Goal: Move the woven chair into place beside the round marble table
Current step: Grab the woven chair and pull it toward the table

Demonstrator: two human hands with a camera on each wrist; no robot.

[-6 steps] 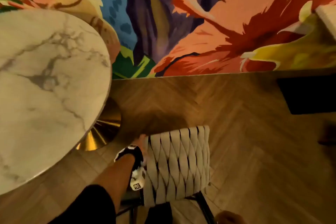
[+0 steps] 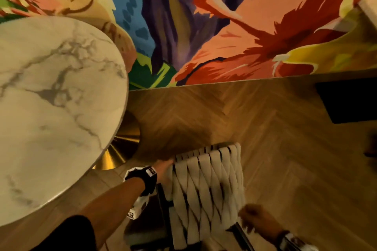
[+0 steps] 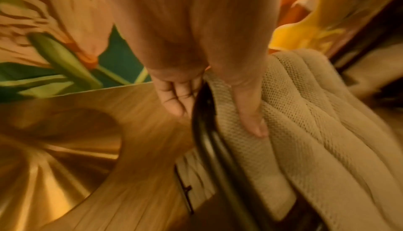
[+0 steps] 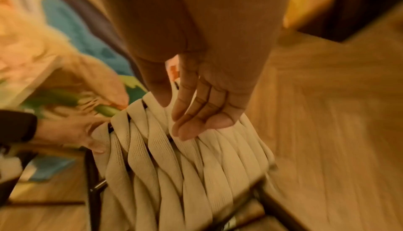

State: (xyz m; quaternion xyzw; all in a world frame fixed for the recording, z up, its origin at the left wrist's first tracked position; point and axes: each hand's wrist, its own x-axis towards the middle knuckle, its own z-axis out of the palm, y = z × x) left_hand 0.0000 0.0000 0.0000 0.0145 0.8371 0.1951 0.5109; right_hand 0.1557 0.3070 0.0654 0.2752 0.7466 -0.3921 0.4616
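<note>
The woven chair (image 2: 208,185) shows its cream strap backrest on a black frame, low in the head view, just right of the round marble table (image 2: 51,108). My left hand (image 2: 163,166) grips the backrest's upper left corner. In the left wrist view the thumb lies on the weave (image 3: 305,131) and the fingers (image 3: 174,103) reach down the other side of the black frame. My right hand (image 2: 255,222) is at the backrest's right edge. In the right wrist view its relaxed fingers (image 4: 191,122) hover at the straps (image 4: 174,174); I cannot tell whether they touch.
The table's gold flared base (image 2: 120,149) stands on the herringbone wood floor (image 2: 265,128) close to the chair's left side. A painted mural wall (image 2: 204,26) runs behind. A dark object (image 2: 350,102) sits on the floor at the right.
My right hand has come up from the bottom edge of the view to the backrest's right side. The left hand keeps its grip on the corner.
</note>
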